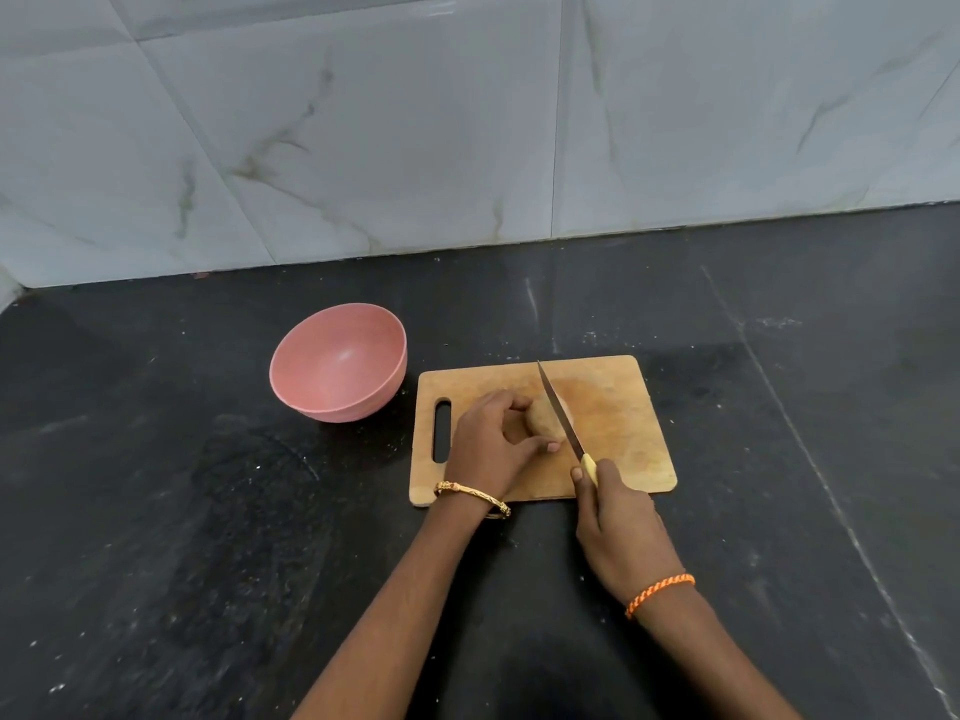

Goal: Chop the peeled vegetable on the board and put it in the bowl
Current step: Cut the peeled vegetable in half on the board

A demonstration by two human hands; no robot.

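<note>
The peeled vegetable (543, 419) is showing as a pale tan, rounded lump with a smooth matte surface, lying near the middle of the wooden board (618, 428). The left hand (491, 446) is curling over the vegetable's left side, its grip clamping on the vegetable with fingers arching across the top and the thumb pressing low at the near side. The right hand (621, 522) is sitting at the board's near edge, its grip closing tightly around the yellow handle of the knife (561, 415). The blade is slanting away from the person and lying across the right part of the vegetable, just right of the left fingertips; whether it is already cutting in cannot be told.

The pink bowl (338, 362) is standing upright on the dark tabletop (156, 511), just left of the board and apart from it, and it is holding nothing. A gold bangle (472, 497) is circling the left wrist and an orange cord (658, 590) the right.
</note>
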